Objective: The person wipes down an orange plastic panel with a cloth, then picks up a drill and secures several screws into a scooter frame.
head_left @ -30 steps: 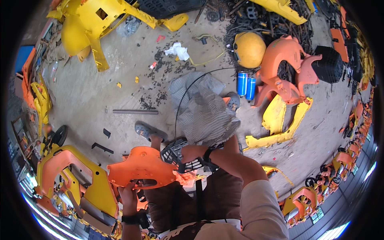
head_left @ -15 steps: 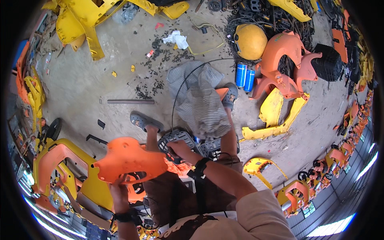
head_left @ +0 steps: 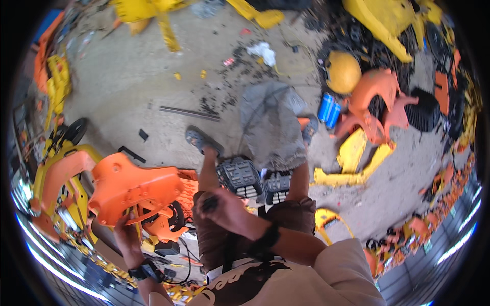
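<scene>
An orange moulded plastic panel (head_left: pixel 137 189) is up off the floor at the left, with my left hand (head_left: pixel 127 238) closed on its lower edge. My right hand (head_left: pixel 225 210) hangs over my lap, fingers curled round something small and dark, too blurred to name. Just beyond it stand two black slotted plastic containers (head_left: pixel 239 174), between my legs. Behind these lies a grey striped sack (head_left: pixel 271 127).
Yellow and orange shells (head_left: pixel 66 171) are stacked at my left. Two blue cans (head_left: pixel 329 111), a yellow helmet-like dome (head_left: pixel 343 72) and an orange shell (head_left: pixel 372 97) stand right. Small dark pieces (head_left: pixel 209 104) litter the floor near a grey strip (head_left: pixel 190 113).
My right hand has come out of the black container, back and left toward my lap. The orange panel has moved left in my left hand. The whole view has turned and shifted.
</scene>
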The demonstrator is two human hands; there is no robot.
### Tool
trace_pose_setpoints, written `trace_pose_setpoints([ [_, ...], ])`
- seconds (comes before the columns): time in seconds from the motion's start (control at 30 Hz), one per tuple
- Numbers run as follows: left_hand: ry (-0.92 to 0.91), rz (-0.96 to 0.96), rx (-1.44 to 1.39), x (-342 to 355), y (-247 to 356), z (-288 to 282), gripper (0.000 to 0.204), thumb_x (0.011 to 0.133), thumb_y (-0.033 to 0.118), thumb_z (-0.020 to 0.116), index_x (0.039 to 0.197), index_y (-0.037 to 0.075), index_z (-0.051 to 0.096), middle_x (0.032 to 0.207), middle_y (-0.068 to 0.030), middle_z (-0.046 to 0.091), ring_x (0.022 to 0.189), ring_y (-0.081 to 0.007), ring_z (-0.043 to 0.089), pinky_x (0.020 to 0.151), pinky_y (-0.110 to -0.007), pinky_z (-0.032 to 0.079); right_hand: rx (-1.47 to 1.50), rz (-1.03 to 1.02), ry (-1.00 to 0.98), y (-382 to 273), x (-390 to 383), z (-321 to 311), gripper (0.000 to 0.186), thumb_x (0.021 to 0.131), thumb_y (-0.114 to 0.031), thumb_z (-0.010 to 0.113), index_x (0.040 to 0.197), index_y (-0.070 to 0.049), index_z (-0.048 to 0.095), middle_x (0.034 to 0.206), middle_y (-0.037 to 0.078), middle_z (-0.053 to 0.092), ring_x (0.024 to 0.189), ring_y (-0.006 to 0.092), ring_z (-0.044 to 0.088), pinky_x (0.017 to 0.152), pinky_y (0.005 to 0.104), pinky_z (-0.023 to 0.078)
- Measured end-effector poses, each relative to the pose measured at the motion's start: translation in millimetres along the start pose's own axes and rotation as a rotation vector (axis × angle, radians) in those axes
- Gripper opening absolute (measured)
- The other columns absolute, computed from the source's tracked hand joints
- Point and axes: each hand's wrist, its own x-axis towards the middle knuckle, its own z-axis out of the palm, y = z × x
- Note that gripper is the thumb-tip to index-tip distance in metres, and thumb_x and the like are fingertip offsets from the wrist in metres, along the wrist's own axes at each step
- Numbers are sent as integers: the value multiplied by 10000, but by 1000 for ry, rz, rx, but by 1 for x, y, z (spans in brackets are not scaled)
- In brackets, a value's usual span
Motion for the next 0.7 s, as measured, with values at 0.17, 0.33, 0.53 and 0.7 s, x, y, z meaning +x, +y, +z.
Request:
trace_pose_setpoints([
  [0.17, -63, -140, -214, -17, -9, -6, 406, 816, -72, 534, 1219, -28, 521, 1210, -136, 587, 1110, -276, 589, 959, -375, 514, -239, -151, -45, -35, -45, 97, 398, 995, -247, 438, 1219, 67, 536, 1169, 180, 623, 1168, 308, 561, 1073, 421, 400],
  [0.33, -202, -259, -338, -32, -26, 19, 381, 788, -62, 541, 1168, -86, 522, 1103, -183, 627, 988, -291, 650, 892, -363, 550, -467, -193, 6, -30, -73, 168, 392, 987, -225, 456, 1261, 51, 504, 1208, 169, 606, 1190, 298, 549, 1092, 417, 386],
  [0.53, -425, -393, -481, -73, -14, 65, 384, 816, -79, 496, 1199, -89, 492, 1186, -207, 591, 1042, -327, 634, 928, -432, 542, -613, -294, 40, 3, -90, 215, 357, 948, -137, 484, 1251, 50, 505, 1182, 179, 606, 1161, 304, 560, 1088, 426, 391],
  [0.7, -497, -364, -512, -104, 13, 76, 388, 837, -115, 468, 1222, -66, 482, 1228, -201, 568, 1110, -363, 604, 916, -464, 555, -808, -338, 110, 27, -104, 233, 329, 948, -131, 478, 1210, 61, 532, 1152, 186, 609, 1139, 313, 571, 1065, 423, 418],
])
